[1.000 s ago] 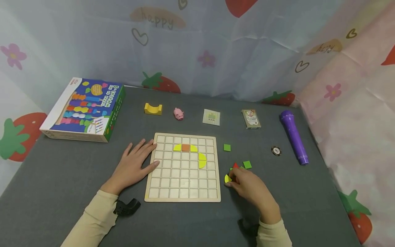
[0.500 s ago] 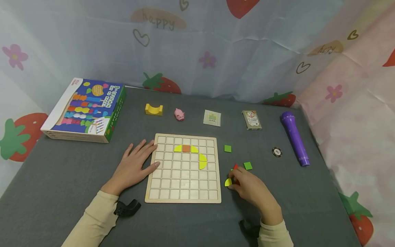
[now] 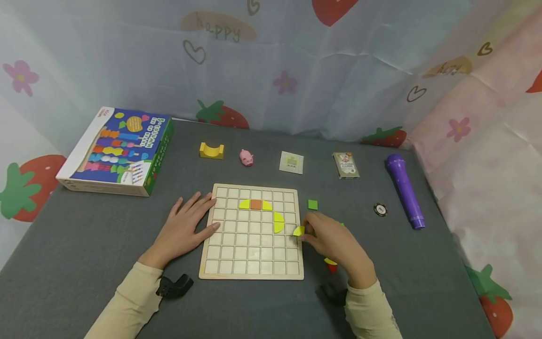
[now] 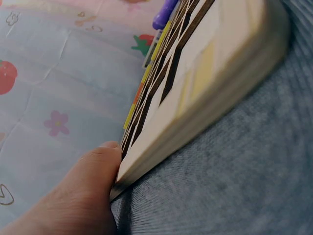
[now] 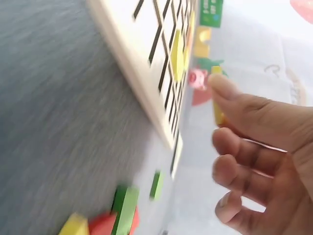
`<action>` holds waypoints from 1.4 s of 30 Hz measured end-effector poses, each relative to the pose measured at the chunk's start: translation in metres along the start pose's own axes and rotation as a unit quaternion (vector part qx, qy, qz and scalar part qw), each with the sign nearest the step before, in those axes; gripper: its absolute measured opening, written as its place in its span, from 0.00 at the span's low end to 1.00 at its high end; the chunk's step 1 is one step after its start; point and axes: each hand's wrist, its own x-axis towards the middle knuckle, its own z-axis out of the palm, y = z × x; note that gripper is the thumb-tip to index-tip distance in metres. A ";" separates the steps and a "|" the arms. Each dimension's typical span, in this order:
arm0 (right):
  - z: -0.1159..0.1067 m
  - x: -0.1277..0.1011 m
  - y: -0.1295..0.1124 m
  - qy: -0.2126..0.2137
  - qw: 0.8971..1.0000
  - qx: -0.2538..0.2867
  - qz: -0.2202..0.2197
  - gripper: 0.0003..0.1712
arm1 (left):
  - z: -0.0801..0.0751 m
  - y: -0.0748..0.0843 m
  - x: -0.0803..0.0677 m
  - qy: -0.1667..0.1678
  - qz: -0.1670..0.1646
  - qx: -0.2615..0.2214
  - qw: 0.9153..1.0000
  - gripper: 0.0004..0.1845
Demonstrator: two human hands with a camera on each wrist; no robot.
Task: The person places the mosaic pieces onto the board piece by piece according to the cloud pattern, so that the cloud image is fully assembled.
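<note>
Yellow quarter-round piece (image 3: pixel 298 230), one of its kind in hand, is pinched by the right hand (image 3: pixel 332 242) over the right edge of the wooden grid board (image 3: pixel 251 270); its curved side faces up-left, and its long axis cannot be told. The board holds four pieces: two small yellow quarters (image 3: pixel 243 204) flanking one orange square (image 3: pixel 255 204), and one yellow half-disc (image 3: pixel 277 221). The left hand (image 3: pixel 184 228) lies flat, fingers straight, against the board's left edge. On the desk (image 3: pixel 84 235) lie one green square (image 3: pixel 312 204) and, under the right wrist, one yellow (image 3: pixel 330 261) and one red piece (image 3: pixel 332 268).
</note>
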 end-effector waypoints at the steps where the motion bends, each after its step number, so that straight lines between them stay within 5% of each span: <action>1: 0.000 0.006 -0.003 -0.001 1.000 0.000 -0.009 0.16 | 0.000 0.000 0.000 0.000 0.001 0.000 1.000 0.39; 10: 0.003 0.060 -0.039 0.002 0.994 0.003 -0.112 0.15 | -0.002 -0.002 -0.002 -0.009 0.041 0.028 0.999 0.37; 21: 0.025 0.109 -0.075 -0.066 0.990 -0.008 -0.122 0.15 | -0.001 -0.002 -0.002 0.001 0.042 0.022 0.999 0.34; 42: 0.030 0.123 -0.088 -0.080 0.985 -0.020 -0.151 0.14 | -0.004 0.001 -0.003 -0.001 0.032 0.023 0.999 0.34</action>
